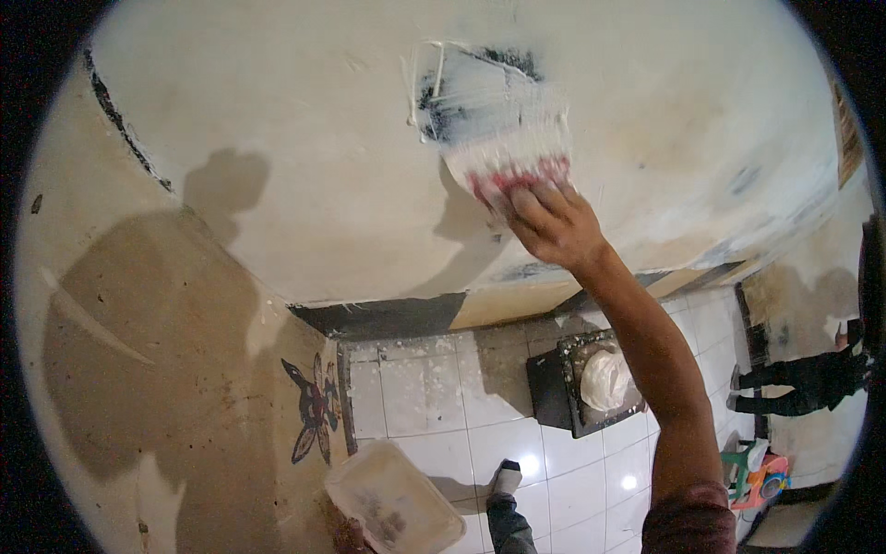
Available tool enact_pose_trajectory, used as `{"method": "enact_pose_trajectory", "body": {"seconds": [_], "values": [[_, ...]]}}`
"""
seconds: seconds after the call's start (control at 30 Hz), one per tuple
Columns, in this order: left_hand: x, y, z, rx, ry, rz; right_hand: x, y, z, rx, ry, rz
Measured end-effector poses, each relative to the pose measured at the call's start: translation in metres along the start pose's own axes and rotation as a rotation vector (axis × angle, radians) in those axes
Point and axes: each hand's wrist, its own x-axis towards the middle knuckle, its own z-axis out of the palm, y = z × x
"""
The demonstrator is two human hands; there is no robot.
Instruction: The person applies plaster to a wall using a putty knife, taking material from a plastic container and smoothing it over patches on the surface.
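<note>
My right hand (552,220) is closed around the red-edged grip of a wide putty spreader (512,157), somewhat smeared by motion. The spreader's blade lies against the pale wall (323,120), just below a dark patch (475,88) streaked with white putty. Ridges of fresh putty edge that patch. Low in the picture, a shallow whitish tub (438,517) with smears inside is held at its left side by my left hand (349,534), of which only a small, dim part shows.
A black box (549,388) carrying a white plastic bag (604,380) stands on the white tiled floor (425,406), which has putty spots. My foot (506,478) is on the tiles. Farther right are a person in dark clothes (803,383) and green and orange plastic things (757,475).
</note>
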Motion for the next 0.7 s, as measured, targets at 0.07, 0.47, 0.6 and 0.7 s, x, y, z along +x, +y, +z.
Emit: {"method": "enact_pose_trajectory", "body": {"seconds": [0.07, 0.47, 0.6, 0.7], "values": [[-0.001, 0.0, 0.002, -0.005, -0.007, 0.012, -0.015, -0.008, -0.018, -0.003, -0.015, -0.022], [-0.032, -0.013, 0.021, -0.038, 0.0, 0.061, 0.18, -0.013, -0.009, 0.097, 0.016, -0.325], [-0.037, -0.023, 0.026, -0.044, 0.001, 0.08, 0.192, -0.02, -0.016, 0.085, -0.107, -0.377], [-0.038, -0.032, 0.03, -0.04, 0.009, 0.09, 0.178, -0.019, -0.016, 0.114, -0.197, -0.336]]}}
